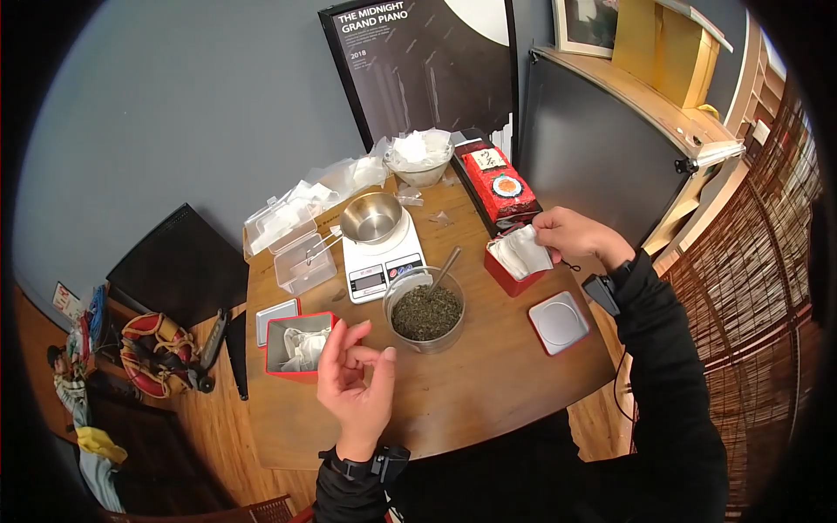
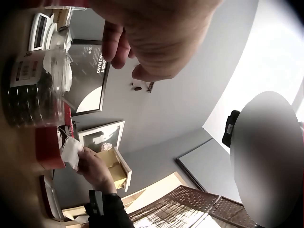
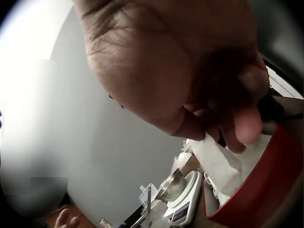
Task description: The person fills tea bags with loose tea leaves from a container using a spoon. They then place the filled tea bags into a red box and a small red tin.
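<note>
My right hand [image 1: 582, 235] pinches a white tea bag [image 3: 216, 164] at the mouth of a red tin [image 1: 513, 281] on the right side of the table. More white bags sit inside that tin, partly hidden by the held one. My left hand [image 1: 356, 388] is raised palm up near the front, its fingers loosely bent and nothing in them. Just beyond it stands a second red tin [image 1: 281, 376] with white tea bags [image 1: 305, 349] inside. Between the hands is a clear jar [image 1: 399, 338] of dark dried tea leaves [image 1: 425, 314], a metal spoon [image 1: 448, 266] standing in it.
A white kitchen scale [image 1: 357, 261] carries a steel bowl [image 1: 372, 218]. One tin lid [image 1: 560, 322] lies right, another lid [image 1: 277, 312] left. Behind are a plastic box [image 1: 303, 268], a glass bowl [image 1: 420, 174] of white bags and a red tea package [image 1: 497, 183].
</note>
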